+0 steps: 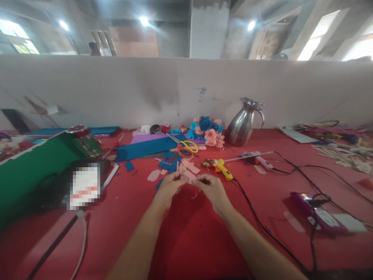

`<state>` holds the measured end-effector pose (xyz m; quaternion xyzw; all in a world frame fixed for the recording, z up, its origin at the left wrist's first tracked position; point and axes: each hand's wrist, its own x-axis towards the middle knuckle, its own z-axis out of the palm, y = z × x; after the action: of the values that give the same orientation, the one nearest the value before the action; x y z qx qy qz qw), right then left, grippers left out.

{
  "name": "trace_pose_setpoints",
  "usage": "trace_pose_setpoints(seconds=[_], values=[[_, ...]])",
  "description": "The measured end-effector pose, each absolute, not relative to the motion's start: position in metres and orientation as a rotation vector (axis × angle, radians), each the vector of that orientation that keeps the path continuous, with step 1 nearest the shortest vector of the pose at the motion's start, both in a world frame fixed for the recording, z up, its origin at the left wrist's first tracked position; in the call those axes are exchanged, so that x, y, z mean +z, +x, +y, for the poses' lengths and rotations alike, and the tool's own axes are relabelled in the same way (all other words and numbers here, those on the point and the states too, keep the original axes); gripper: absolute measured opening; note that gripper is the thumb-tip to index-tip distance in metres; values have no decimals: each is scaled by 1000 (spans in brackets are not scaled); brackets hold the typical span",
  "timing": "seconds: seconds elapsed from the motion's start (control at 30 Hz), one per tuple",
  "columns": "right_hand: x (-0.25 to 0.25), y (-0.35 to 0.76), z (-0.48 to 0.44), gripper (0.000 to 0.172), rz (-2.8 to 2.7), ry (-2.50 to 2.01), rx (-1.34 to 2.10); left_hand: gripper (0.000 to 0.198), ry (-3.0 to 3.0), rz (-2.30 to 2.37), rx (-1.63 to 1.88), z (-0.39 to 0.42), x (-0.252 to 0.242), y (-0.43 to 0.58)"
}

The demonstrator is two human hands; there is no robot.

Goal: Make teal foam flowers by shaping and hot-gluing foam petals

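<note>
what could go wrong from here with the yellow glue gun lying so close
The yellow glue gun lies just beyond the right hand; if hot, which the picture cannot show, it might cause a burn. Its black cord runs beside the right forearm, so an outward sweep could drag the gun. The pink paper, pinched between the left hand and the right, looks thin and may tear if pulled.

A silver metal jug (240, 125) stands near a white partition wall (101, 93); a purple-and-white power box (323, 218) lies on the red table (116, 221); a red-lidded clear jar (86, 143) stands beside a green panel (37, 163).
</note>
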<state>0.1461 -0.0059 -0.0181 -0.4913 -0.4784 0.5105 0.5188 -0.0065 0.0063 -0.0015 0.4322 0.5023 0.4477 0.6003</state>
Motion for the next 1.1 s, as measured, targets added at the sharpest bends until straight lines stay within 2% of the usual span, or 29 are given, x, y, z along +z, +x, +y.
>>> trace_pose_setpoints(seconds=[0.17, 0.3, 0.43, 0.63, 0.87, 1.03, 1.1], values=[[-14, 148, -5, 30, -933, -1096, 1404, 29, 1032, 1127, 1043, 5, 0, -7], [-18, 149, -3, 31, -907, -1094, 1376, 34, 1039, 1135, 1001, 4, 2, -7], [-21, 148, -2, 25, -1098, -1149, 1176, 16, 977, 1143, 1075, 5, 5, -7], [-17, 147, -6, 23, -1233, -1155, 1060, 28, 1019, 1161, 1023, 7, 0, -5], [-18, 147, -4, 25, -1174, -1172, 1173, 22, 1123, 1260, 1036, 7, -2, -6], [-27, 154, 0, 21, -1231, -1261, 1017, 16, 998, 1517, 1316, 12, 3, -26], [-31, 156, 1, 22, -1293, -1319, 1014, 22, 921, 1525, 1514, 16, 3, -38]])
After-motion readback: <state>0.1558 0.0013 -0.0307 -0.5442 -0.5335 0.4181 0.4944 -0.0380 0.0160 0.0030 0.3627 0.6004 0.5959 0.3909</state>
